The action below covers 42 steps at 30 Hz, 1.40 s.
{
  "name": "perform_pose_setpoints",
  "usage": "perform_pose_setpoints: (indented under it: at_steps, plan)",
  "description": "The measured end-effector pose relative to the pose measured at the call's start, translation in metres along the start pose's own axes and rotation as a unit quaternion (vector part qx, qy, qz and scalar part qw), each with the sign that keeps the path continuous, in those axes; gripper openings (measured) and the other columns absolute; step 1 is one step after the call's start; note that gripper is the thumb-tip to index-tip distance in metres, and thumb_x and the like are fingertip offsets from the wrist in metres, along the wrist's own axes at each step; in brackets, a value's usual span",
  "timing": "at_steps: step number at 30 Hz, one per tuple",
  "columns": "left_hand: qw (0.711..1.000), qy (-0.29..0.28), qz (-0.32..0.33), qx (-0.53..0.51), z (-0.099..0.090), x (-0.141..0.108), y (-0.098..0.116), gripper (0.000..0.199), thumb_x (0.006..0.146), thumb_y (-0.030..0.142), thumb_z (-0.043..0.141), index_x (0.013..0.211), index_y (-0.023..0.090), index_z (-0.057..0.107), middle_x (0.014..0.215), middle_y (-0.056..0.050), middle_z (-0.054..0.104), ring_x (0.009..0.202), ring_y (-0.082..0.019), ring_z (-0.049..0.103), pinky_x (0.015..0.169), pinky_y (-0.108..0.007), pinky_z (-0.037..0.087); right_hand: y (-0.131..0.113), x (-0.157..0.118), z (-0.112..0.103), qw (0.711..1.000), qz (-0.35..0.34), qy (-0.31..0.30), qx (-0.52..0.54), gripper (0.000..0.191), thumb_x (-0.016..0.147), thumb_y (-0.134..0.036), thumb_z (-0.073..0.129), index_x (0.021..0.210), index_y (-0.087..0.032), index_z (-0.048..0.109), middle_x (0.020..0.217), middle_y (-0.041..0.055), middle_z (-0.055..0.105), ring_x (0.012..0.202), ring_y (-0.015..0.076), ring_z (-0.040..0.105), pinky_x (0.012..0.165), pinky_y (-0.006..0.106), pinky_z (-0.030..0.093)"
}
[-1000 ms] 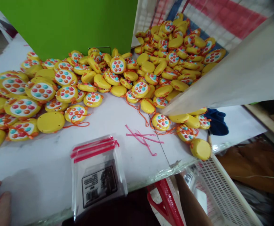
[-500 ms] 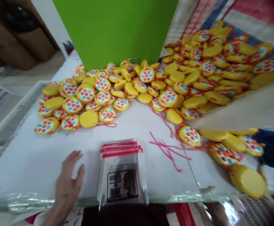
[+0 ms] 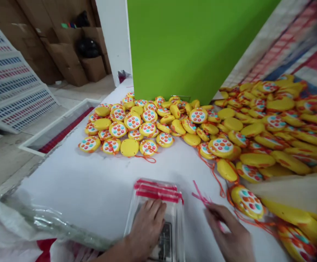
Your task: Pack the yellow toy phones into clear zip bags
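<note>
My left hand (image 3: 149, 225) lies on a stack of clear plastic bags (image 3: 172, 209) with bright pink top edges, its fingers stretched out over the upper bag. A dark printed label (image 3: 166, 242) on the bag is partly covered by that hand. To the right, my right hand (image 3: 231, 233) is closed on thin pink strips (image 3: 200, 194); their far ends stick out past my fingers, and a bit of pink shows within the grip. Close by lies a yellow turtle-like toy (image 3: 247, 201) with colored dots and an orange cord.
Many similar yellow toys (image 3: 129, 147) spread across the back of the white table (image 3: 93, 185) and pile high at right. A green panel (image 3: 180, 47) stands behind them. White crates (image 3: 19, 87) and cardboard boxes (image 3: 65, 62) are at left.
The view has swung left. My left hand has moved from the bare table onto the bags. My right hand has come into view and taken hold of the pink strips.
</note>
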<state>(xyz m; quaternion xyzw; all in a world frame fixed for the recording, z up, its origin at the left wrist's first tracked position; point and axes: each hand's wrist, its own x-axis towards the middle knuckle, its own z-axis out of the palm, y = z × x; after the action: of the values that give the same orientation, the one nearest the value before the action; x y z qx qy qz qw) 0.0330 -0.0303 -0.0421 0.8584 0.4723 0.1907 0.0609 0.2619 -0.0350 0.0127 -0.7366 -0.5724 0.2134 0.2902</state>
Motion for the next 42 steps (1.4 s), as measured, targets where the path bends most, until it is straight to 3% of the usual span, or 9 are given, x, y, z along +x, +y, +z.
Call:
perform_pose_setpoints:
  at_steps: [3, 5, 10, 15, 21, 27, 31, 35, 42]
  plan:
    - [0.998, 0.065, 0.016, 0.008, 0.011, 0.001, -0.004, 0.034, 0.086, 0.01, 0.037, 0.117, 0.011, 0.05, 0.103, -0.012, 0.063, 0.094, -0.024, 0.057, 0.081, -0.037, 0.048, -0.055, 0.07, 0.046, 0.968, -0.239, -0.075, -0.013, 0.024, 0.087, -0.034, 0.045, 0.102, -0.02, 0.058, 0.101, 0.0075, 0.064, 0.091, 0.0188, 0.062, 0.081, 0.032, 0.052]
    - [0.995, 0.101, 0.019, -0.003, 0.016, 0.003, -0.006, 0.026, 0.087, 0.012, 0.035, 0.101, 0.012, 0.057, 0.086, -0.009, 0.063, 0.079, -0.022, 0.057, 0.069, -0.033, 0.047, -0.092, 0.105, 0.075, 0.945, -0.306, -0.102, -0.044, 0.025, 0.087, -0.027, 0.045, 0.108, -0.019, 0.055, 0.11, 0.0081, 0.061, 0.103, 0.0174, 0.057, 0.09, 0.031, 0.048]
    - [0.975, 0.219, 0.031, 0.0, 0.033, 0.013, -0.013, 0.032, 0.088, 0.01, 0.033, 0.061, 0.017, 0.049, 0.059, -0.002, 0.05, 0.06, -0.015, 0.047, 0.061, -0.029, 0.038, -0.159, 0.155, 0.136, 0.934, -0.316, -0.128, -0.11, 0.034, 0.08, -0.035, 0.058, 0.108, -0.015, 0.057, 0.111, 0.0143, 0.059, 0.109, 0.028, 0.051, 0.093, 0.044, 0.042]
    - [0.973, 0.23, 0.022, 0.005, 0.047, 0.013, -0.019, 0.026, 0.084, 0.007, 0.037, 0.064, 0.018, 0.05, 0.062, 0.0, 0.053, 0.058, -0.014, 0.047, 0.057, -0.028, 0.034, -0.165, 0.164, 0.17, 0.941, -0.275, -0.15, -0.132, 0.056, 0.063, -0.018, 0.07, 0.116, -0.01, 0.054, 0.124, 0.0241, 0.049, 0.12, 0.0434, 0.035, 0.093, 0.064, 0.027]
    - [0.983, 0.184, 0.018, -0.017, 0.051, 0.008, -0.02, 0.019, 0.086, 0.013, 0.037, 0.082, 0.018, 0.055, 0.068, -0.002, 0.058, 0.06, -0.015, 0.05, 0.058, -0.028, 0.037, -0.136, 0.17, 0.145, 0.952, -0.23, -0.199, 0.024, 0.062, 0.059, -0.007, 0.058, 0.12, -0.018, 0.053, 0.126, 0.0121, 0.052, 0.118, 0.0291, 0.043, 0.102, 0.047, 0.029]
    - [0.983, 0.179, -0.008, -0.041, 0.05, 0.007, -0.023, 0.014, 0.086, 0.022, 0.044, 0.091, 0.02, 0.057, 0.077, -0.002, 0.063, 0.067, -0.017, 0.054, 0.065, -0.029, 0.04, -0.127, 0.176, 0.102, 0.945, -0.052, -0.176, 0.272, 0.047, 0.076, -0.037, 0.046, 0.118, -0.018, 0.05, 0.093, 0.0061, 0.067, 0.073, 0.0204, 0.064, 0.066, 0.035, 0.052]
    - [0.991, 0.117, -0.018, -0.059, 0.037, 0.005, -0.023, 0.03, 0.079, 0.03, 0.055, 0.106, 0.018, 0.054, 0.087, -0.005, 0.067, 0.076, -0.021, 0.058, 0.071, -0.031, 0.045, -0.123, 0.147, 0.072, 0.876, 0.094, -0.178, 0.44, 0.043, 0.073, -0.041, 0.059, 0.109, -0.019, 0.056, 0.1, 0.0062, 0.068, 0.082, 0.0194, 0.066, 0.071, 0.032, 0.052]
    - [0.989, 0.058, -0.059, -0.126, 0.015, 0.007, -0.018, 0.046, 0.068, 0.012, 0.054, 0.113, 0.018, 0.049, 0.098, -0.008, 0.066, 0.086, -0.024, 0.06, 0.078, -0.037, 0.048, -0.105, 0.102, 0.056, 0.779, 0.231, -0.178, 0.555, 0.056, 0.064, -0.033, 0.073, 0.116, -0.023, 0.054, 0.102, 0.0037, 0.068, 0.087, 0.0196, 0.065, 0.073, 0.03, 0.052]
    - [0.953, 0.018, -0.146, -0.263, -0.007, 0.005, -0.014, 0.057, 0.077, 0.009, 0.048, 0.131, 0.016, 0.033, 0.109, -0.012, 0.061, 0.096, -0.022, 0.058, 0.084, -0.04, 0.05, -0.06, 0.043, 0.037, 0.825, 0.18, -0.247, 0.475, 0.07, 0.063, -0.03, 0.07, 0.127, -0.023, 0.042, 0.101, 0.0034, 0.065, 0.083, 0.0179, 0.062, 0.07, 0.029, 0.05]
